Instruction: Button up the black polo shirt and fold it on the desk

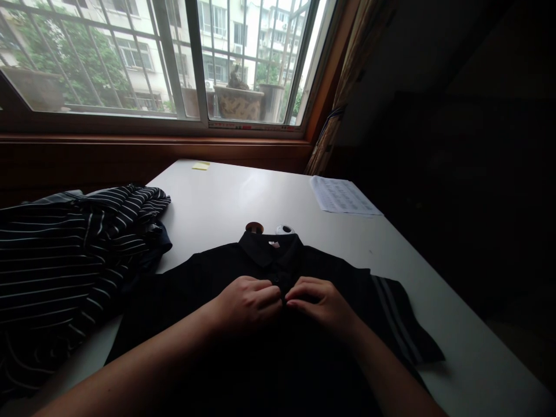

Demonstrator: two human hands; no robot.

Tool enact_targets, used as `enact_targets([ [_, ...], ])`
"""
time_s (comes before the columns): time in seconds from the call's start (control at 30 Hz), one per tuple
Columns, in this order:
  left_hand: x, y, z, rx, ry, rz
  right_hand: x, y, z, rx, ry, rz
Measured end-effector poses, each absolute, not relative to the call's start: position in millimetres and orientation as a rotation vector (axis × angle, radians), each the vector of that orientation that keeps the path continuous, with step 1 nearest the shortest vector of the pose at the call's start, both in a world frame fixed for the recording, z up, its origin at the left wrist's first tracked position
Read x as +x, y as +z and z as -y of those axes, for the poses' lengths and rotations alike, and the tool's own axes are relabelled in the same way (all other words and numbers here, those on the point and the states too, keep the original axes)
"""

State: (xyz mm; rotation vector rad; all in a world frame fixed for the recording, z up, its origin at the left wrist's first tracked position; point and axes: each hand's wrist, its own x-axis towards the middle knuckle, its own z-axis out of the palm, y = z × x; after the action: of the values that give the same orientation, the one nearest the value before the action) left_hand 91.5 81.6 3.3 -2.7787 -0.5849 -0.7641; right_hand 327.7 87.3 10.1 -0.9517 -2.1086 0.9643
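A black polo shirt [208, 266] lies front up, its collar [256, 249] pointing away from me and a pale label inside the neck. Two light stripes run across its right-side sleeve. My left hand [256, 298] is closed on the front placket just below the collar, fingers curled under. Beside it, my right hand [319, 295] pinches the placket with thumb and fingertips. A dark button [277, 281] shows just above the gap between the hands. The fabric between my fingertips is mostly hidden.
The shirt lies on a white table [260, 197]. Black-and-white striped clothing [87, 243] is heaped at left. A brown round object [254, 227] and a white one [285, 229] sit beyond the collar. Printed papers [345, 196] and a yellow note [201, 165] lie farther back, below the window.
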Motion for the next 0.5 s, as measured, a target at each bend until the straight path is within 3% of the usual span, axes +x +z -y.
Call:
enact_targets([
  [0.5, 93.3, 0.2, -80.6, -2.755, -0.782, 0.602, 327.0, 10.6, -87.4, -0.956, 1.001, 2.087],
])
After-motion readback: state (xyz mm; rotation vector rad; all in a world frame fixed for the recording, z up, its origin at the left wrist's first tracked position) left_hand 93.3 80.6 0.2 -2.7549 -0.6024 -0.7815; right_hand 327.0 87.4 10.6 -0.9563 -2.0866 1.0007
